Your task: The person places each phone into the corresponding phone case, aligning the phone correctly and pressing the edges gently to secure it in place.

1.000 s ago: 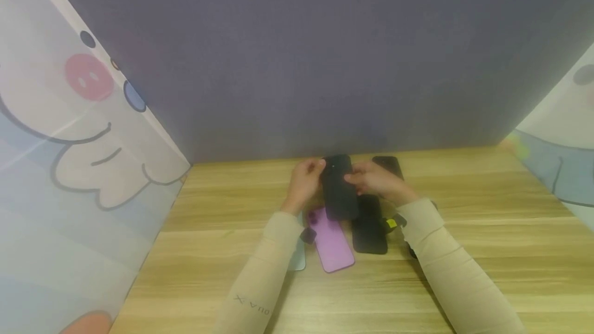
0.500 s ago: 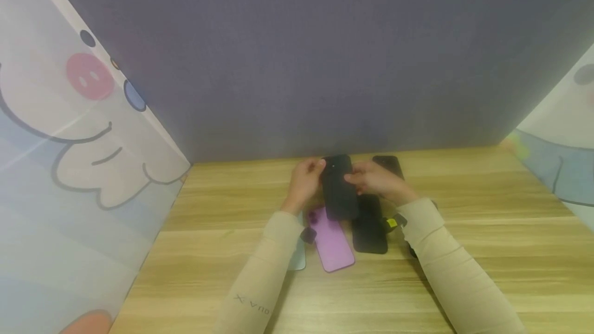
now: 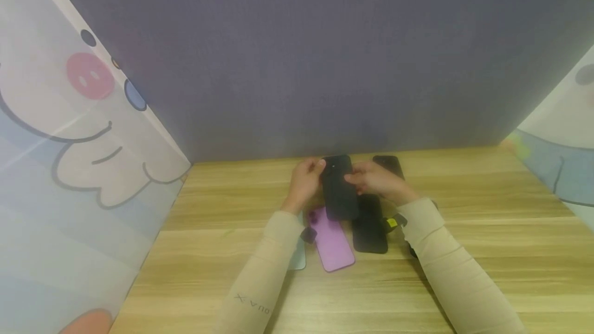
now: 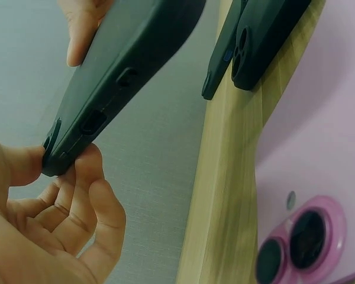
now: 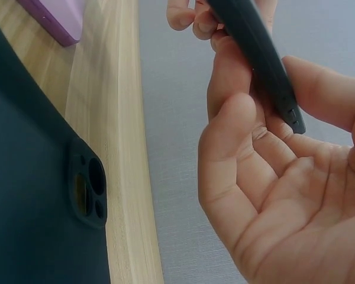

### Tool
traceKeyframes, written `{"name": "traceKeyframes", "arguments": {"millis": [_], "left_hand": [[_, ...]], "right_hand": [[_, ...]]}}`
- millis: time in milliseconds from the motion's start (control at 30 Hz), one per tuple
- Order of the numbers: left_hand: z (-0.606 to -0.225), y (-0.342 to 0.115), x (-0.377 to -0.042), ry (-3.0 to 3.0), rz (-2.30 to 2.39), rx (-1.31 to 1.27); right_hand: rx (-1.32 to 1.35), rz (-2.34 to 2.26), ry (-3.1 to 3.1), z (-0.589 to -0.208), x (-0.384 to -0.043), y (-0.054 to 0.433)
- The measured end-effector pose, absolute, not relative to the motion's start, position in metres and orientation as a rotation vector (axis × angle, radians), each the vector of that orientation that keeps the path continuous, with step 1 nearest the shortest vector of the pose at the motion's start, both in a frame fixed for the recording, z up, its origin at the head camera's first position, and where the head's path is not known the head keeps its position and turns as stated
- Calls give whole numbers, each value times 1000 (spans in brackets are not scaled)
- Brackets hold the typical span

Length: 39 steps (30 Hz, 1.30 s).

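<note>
Both hands hold a dark phone case point(image 3: 341, 195) up off the table, tilted, one hand on each long side. My left hand point(image 3: 303, 183) pinches its upper left corner between thumb and fingers. On the opposite edge my right hand point(image 3: 377, 180) grips with the thumb over the face and fingers behind. Button and port cutouts show along the case's side point(image 4: 100, 112) in the left wrist view; I cannot tell whether a phone sits inside. Just below it lies a pink phone point(image 3: 335, 246), lenses up. Another black phone case point(image 3: 370, 233) lies beside that, wood visible through its camera hole point(image 5: 81, 195).
A further black phone or case point(image 3: 388, 163) lies behind the right hand. A pale blue flat item point(image 3: 298, 259) peeks out by the left sleeve. Some dark thing point(image 3: 412, 252) is mostly covered by the right sleeve. A grey wall panel point(image 3: 325, 66) stands at the table's back edge.
</note>
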<state>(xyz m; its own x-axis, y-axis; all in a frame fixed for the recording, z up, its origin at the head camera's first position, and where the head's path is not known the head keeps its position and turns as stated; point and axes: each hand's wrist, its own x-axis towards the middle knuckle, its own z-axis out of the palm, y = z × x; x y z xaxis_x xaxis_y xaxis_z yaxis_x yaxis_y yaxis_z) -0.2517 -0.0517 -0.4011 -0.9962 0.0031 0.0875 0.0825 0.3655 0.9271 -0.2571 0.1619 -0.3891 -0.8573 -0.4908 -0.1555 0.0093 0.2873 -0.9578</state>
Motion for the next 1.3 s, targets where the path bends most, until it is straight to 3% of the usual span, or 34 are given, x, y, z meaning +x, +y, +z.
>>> {"name": "traceKeyframes", "arguments": {"millis": [733, 1300], "left_hand": [[-398, -50, -250, -2507, -1813, -42], [-397, -50, -251, -2308, -2180, -1]], "right_hand": [[-440, -1583, 2152, -391, -258, 162], [-465, -1594, 2133, -387, -255, 163]]}}
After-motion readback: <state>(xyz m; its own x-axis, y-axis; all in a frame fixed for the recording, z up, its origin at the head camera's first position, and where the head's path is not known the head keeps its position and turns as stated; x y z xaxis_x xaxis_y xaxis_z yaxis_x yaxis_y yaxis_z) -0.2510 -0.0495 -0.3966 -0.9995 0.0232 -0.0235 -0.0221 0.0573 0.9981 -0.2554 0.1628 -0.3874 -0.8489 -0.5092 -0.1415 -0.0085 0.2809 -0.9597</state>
